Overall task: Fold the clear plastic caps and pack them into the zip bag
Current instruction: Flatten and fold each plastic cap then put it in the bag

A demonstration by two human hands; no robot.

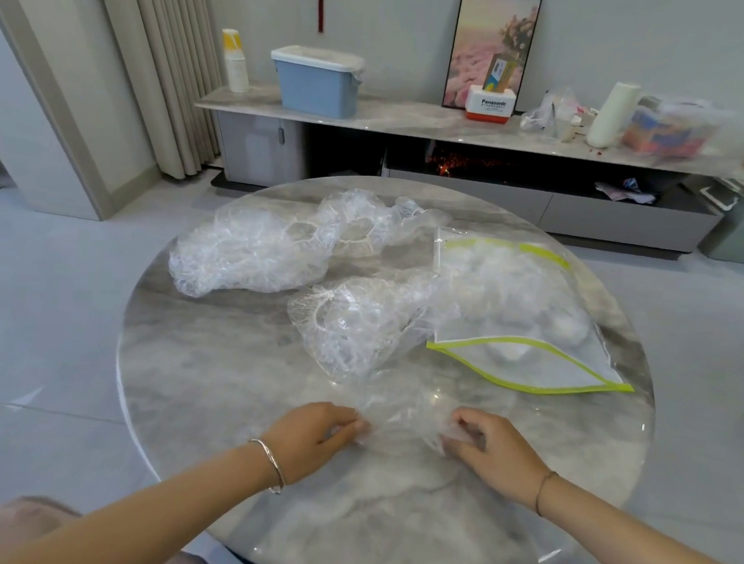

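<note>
Left hand (320, 432) and right hand (490, 448) pinch a clear cap (404, 420) on the tabletop (222, 381).

Head view: the left hand's fingers curl on the cap's left edge, and the right hand's fingers and thumb curl on its right edge. The film is spread between them, low over the near part of the marble. Just beyond it a second cap (354, 324) lies crumpled, its elastic rim showing on the left. It touches the zip bag (518, 309) on its right. The zip bag lies on the right side, its green-edged mouth gaping toward the person, and pale wads show through its wall. A pile of caps (267, 248) sits at the far left, reaching toward the far middle. Behind, a sideboard (417, 119) carries a blue box (315, 86).
</note>
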